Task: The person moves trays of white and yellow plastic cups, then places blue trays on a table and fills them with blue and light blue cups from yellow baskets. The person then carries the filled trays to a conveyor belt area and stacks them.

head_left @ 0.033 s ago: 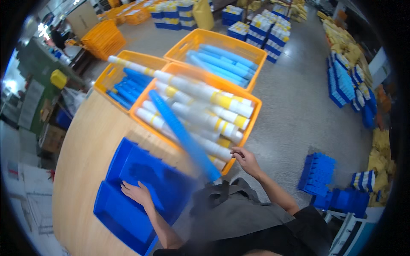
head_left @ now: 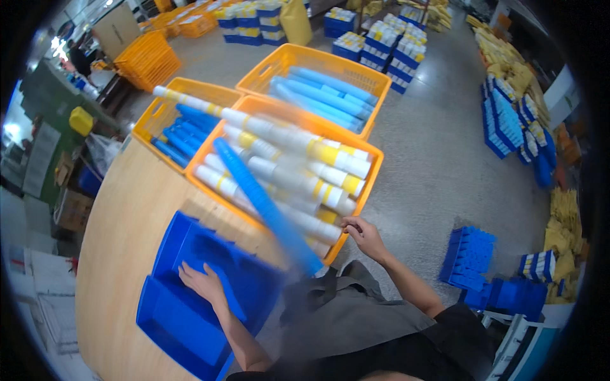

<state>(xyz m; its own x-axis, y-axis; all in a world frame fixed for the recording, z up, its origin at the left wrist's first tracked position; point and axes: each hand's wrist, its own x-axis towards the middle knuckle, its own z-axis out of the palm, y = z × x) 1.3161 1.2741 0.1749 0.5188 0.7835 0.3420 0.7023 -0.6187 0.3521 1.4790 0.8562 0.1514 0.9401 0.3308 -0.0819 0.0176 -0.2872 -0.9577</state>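
In the head view, the left hand (head_left: pixel 203 284) is spread wide with nothing between its fingers, above or against the inside of a blue plastic bin (head_left: pixel 168 311); contact cannot be told. The bin sits directly beneath that hand, and the pale wooden table (head_left: pixel 121 235) shows to its left.

The right hand (head_left: pixel 363 235) is narrow, its fingers curled inward at the near right corner of an orange plastic crate (head_left: pixel 373 171). Whether it pinches the rim, a tube end or nothing, I cannot tell. A white tube (head_left: pixel 314 223) ends just beside its fingertips on the left, and more white-and-yellow tubes (head_left: pixel 340 155) lie in the crate beyond it. A long ribbed blue tube (head_left: pixel 264 197) slants across them, its near end between the two hands, closer to the right one and apart from it.

Farther ahead of the hands, dark blue tubes (head_left: pixel 184 134) fill a left-hand orange crate (head_left: pixel 157 154), and light blue tubes (head_left: pixel 321 105) lie in a far orange crate (head_left: pixel 277 62).
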